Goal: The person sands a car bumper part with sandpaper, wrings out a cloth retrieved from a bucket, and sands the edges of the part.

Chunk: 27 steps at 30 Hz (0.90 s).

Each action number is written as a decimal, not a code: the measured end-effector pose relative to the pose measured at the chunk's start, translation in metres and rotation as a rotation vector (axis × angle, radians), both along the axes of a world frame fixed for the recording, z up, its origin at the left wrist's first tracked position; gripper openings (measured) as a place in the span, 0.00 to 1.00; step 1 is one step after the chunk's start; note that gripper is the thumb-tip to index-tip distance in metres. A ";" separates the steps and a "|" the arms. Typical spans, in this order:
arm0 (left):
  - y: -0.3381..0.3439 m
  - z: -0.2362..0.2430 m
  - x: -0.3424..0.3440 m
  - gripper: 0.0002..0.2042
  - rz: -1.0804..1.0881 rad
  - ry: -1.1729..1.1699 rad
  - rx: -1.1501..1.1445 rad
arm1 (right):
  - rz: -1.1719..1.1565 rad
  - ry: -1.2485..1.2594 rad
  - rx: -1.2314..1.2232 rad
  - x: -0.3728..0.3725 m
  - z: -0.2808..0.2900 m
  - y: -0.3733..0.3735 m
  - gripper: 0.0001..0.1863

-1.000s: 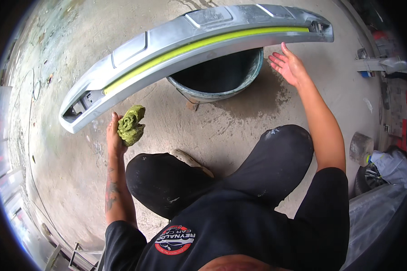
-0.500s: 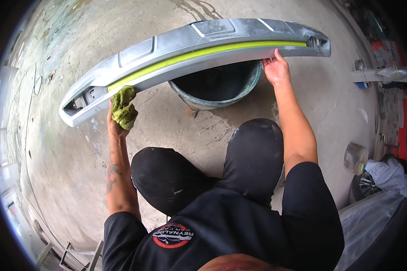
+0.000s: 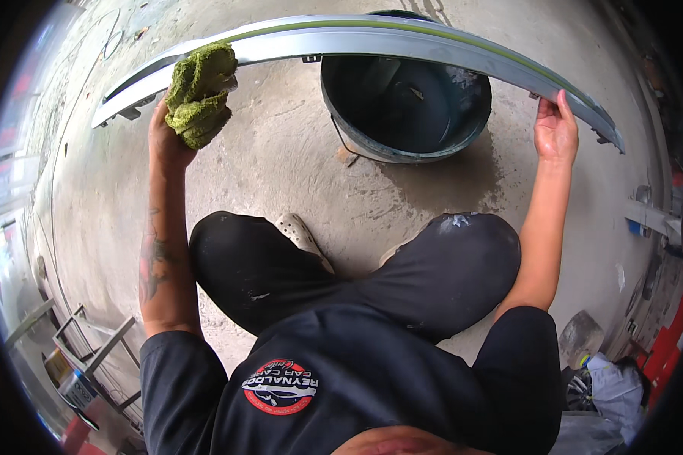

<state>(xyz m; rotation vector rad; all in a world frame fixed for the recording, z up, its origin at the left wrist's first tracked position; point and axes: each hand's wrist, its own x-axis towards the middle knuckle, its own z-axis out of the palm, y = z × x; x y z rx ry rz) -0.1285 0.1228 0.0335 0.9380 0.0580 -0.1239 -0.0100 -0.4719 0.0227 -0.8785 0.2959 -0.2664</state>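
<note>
A long, curved silver-grey bumper trim (image 3: 296, 43) with a yellow-green strip along it spans the far part of the view, held off the floor and seen nearly edge-on. My left hand (image 3: 169, 142) is closed on a crumpled green cloth (image 3: 200, 95) and grips the trim near its left end; the cloth hides most of those fingers. Toward the right end, my right hand (image 3: 556, 135) pinches the trim's near edge between thumb and fingers. Below the middle of the trim stands a dark bucket (image 3: 402, 157) with murky liquid inside.
Wet patches darken the concrete floor (image 3: 281, 167) around the bucket. Metal frames (image 3: 91, 349) stand at the lower left. Plastic sheeting and a grey bundle (image 3: 615, 390) lie at the lower right. A thin cable (image 3: 53, 189) runs along the left side.
The trim has tipped so its broad face no longer shows. Its right end has come lower and further right with my right hand. More of the bucket's inside is visible.
</note>
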 end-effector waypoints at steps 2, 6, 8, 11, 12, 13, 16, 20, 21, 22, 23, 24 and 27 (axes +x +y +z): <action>-0.005 0.029 -0.010 0.22 -0.001 -0.015 0.121 | -0.031 -0.037 -0.026 0.004 0.010 -0.004 0.10; -0.027 0.044 -0.011 0.19 0.244 0.059 0.323 | -0.015 -0.054 -0.054 0.015 0.029 -0.012 0.11; -0.034 0.043 -0.006 0.17 0.295 0.021 0.308 | -0.034 -0.048 -0.055 0.020 0.027 -0.011 0.11; -0.055 0.051 0.000 0.18 0.244 0.006 0.427 | -0.063 -0.035 -0.055 0.023 0.025 -0.009 0.08; -0.060 0.051 0.000 0.19 0.183 0.059 0.493 | -0.063 -0.010 -0.043 0.026 0.021 -0.014 0.08; -0.076 0.056 0.001 0.21 0.127 0.106 0.583 | -0.064 0.015 -0.029 0.028 0.018 -0.017 0.08; -0.120 0.041 0.008 0.23 -0.029 0.018 0.805 | -0.078 0.055 -0.049 0.028 0.016 -0.019 0.08; -0.163 0.030 0.019 0.24 -0.041 -0.122 0.866 | -0.043 0.030 -0.081 0.028 0.016 -0.023 0.08; -0.170 0.029 0.022 0.23 -0.007 -0.166 0.851 | -0.028 0.021 -0.086 0.028 0.015 -0.025 0.08; -0.173 0.027 0.025 0.23 -0.010 -0.167 0.848 | -0.012 0.010 -0.087 0.027 0.015 -0.024 0.09; -0.175 0.022 0.030 0.21 0.017 -0.202 0.746 | -0.015 0.010 -0.089 0.027 0.015 -0.022 0.09; -0.176 0.020 0.033 0.19 0.045 -0.235 0.645 | -0.009 0.012 -0.086 0.026 0.014 -0.020 0.09; -0.182 0.028 0.036 0.15 0.070 -0.233 0.638 | 0.002 0.003 -0.068 0.026 0.013 -0.023 0.09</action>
